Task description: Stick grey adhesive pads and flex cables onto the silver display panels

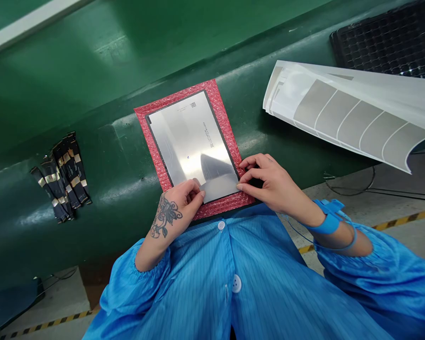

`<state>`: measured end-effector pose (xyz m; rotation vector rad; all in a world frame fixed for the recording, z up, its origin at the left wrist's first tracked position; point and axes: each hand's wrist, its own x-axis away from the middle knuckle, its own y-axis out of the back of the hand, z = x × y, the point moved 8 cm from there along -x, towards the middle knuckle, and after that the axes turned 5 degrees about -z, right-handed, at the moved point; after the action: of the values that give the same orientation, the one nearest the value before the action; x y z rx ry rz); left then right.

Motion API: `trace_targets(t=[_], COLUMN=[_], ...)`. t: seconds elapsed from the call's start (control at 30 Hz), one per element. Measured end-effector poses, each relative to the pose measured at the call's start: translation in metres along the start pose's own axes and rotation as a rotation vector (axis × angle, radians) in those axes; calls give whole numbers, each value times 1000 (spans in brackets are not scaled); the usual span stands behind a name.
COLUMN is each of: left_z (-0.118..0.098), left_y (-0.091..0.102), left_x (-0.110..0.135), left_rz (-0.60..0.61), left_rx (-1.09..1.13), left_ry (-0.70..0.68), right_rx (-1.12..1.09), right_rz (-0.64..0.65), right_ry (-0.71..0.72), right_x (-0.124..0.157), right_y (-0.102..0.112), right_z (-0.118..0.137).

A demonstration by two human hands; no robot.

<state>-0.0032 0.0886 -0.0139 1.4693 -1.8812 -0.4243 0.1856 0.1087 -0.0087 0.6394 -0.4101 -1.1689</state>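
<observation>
A silver-backed display panel (184,137) with a dark border lies on a pink bubble-wrap sheet (226,115). Over the panel's near end is a pale, translucent piece of film (219,187). My left hand (179,205) is closed, thumb and forefinger pinching the film's left corner; its other fingers are curled under. At the right corner, my right hand (265,182) pinches the film between thumb and forefinger, the remaining fingers bent above the panel's right edge.
Several black flex cables (65,177) with gold-coloured ends lie in a bundle on the green bench mat (116,189) at left. To the right, curled white sheets with grey patches (340,113) overhang the bench edge. Behind them sits a black gridded tray (386,40).
</observation>
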Motion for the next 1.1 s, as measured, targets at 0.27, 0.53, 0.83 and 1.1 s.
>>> trace_targets(t=[0.27, 0.53, 0.83, 1.1], left_z=[-1, -2, -2, -2], left_y=[0, 0, 0, 0], left_x=[0, 0, 1, 1], left_rz=[0, -9, -19, -18], left_rx=[-14, -10, -15, -35], left_ry=[-3, -20, -25, -33], right_rx=[5, -5, 0, 6], right_rz=[5, 6, 2, -14], right_ry=[-10, -31, -14, -6], right_x=[0, 0, 0, 2], right_y=[-1, -1, -1, -1], right_z=[-1, -2, -1, 0])
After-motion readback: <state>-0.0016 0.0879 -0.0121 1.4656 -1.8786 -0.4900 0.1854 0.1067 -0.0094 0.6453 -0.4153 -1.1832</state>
